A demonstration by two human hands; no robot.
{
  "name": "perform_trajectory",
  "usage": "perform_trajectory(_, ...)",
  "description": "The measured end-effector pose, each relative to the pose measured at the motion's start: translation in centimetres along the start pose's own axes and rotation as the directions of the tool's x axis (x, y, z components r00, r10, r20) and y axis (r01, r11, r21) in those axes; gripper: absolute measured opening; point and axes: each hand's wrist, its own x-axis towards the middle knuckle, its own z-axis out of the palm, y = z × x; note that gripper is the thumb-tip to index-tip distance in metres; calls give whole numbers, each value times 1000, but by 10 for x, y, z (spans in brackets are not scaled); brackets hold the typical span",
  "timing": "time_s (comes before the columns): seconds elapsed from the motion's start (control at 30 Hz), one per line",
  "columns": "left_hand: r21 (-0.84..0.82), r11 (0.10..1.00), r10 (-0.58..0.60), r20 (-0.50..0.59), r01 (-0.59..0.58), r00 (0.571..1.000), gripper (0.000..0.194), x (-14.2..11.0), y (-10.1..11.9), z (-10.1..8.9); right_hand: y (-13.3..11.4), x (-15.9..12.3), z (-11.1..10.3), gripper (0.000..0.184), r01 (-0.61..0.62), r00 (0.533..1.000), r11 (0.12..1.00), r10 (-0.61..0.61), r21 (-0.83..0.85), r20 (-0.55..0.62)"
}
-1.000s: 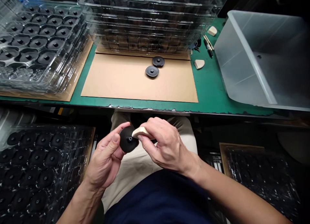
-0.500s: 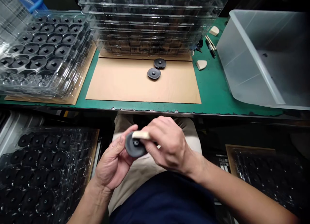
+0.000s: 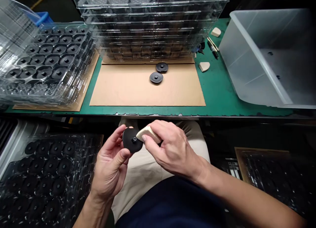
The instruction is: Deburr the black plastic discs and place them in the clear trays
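The green worktop (image 3: 222, 93) spans the view beyond the knees, with a tall stack of clear trays (image 3: 153, 30) at its back, a bin (image 3: 237, 57) at its right end and a sheet of cardboard (image 3: 123, 86) in front of the stack. Nearer, above the lap, the left hand (image 3: 110, 165) is half open, fingers behind a black disc (image 3: 128, 143) and thumb by its lower rim, tipping the stubbed face up. The right hand (image 3: 172, 149) is closed, pinching a pale pad (image 3: 149, 133) between thumb and fingers. Two other discs (image 3: 156, 77) lie on the cardboard, stubs up. The step in hand looks like rubbing the held disc: the pad's tip appears to touch its face just beside the small stub (image 3: 134, 139). The next move seems to call for a steady left grip and light control of the tip close around that stub. Half a second ago the pad showed its narrow edge and lay across the face above the stub; now it shows its broad side, its tip to the right of the stub. The left thumb sits lower on the disc, and the two discs on the cardboard remain side by side.
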Motion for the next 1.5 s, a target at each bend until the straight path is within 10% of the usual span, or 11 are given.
perform_trajectory(0.23,-127,929,-317,209,347,925,32,-1,-7,-11,11,2,-8,22,369,921,928,-356,-57,158)
perform_trajectory(0.47,-247,823,-477,186,511,859,22,0,-11,-7,19,-2,-7,20,521,846,853,-509,-40,160)
perform_trajectory(0.6,-134,967,-216,15,216,976,41,5,-16,-4,14,-8,1,28,-54,991,998,50,32,123)
perform_trajectory(0.67,-8,997,-81,-14,81,997,50,6,-19,-2,6,-10,4,34,-389,898,895,315,220,306)
perform_trajectory(0.77,51,996,75,3,-76,997,53,5,-18,3,-6,-7,3,33,-510,840,776,358,370,406)
perform_trajectory(0.87,37,990,134,-36,-133,990,51,3,-11,3,-7,-4,-1,31,-371,913,882,291,289,285)
perform_trajectory(1.0,-9,998,-67,44,68,997,44,3,-5,-8,4,-2,-2,24,-11,1000,1000,11,10,25)
perform_trajectory(1.3,-225,870,-351,344,439,871,31,1,-11,-13,22,5,-7,22,509,850,860,-508,26,138)
perform_trajectory(1.4,-181,891,-365,256,416,895,43,6,-4,-4,33,-2,-4,29,210,977,946,-210,249,-27)
perform_trajectory(1.5,-83,925,-361,121,372,925,47,11,0,1,46,-16,5,24,-178,982,907,186,382,15)
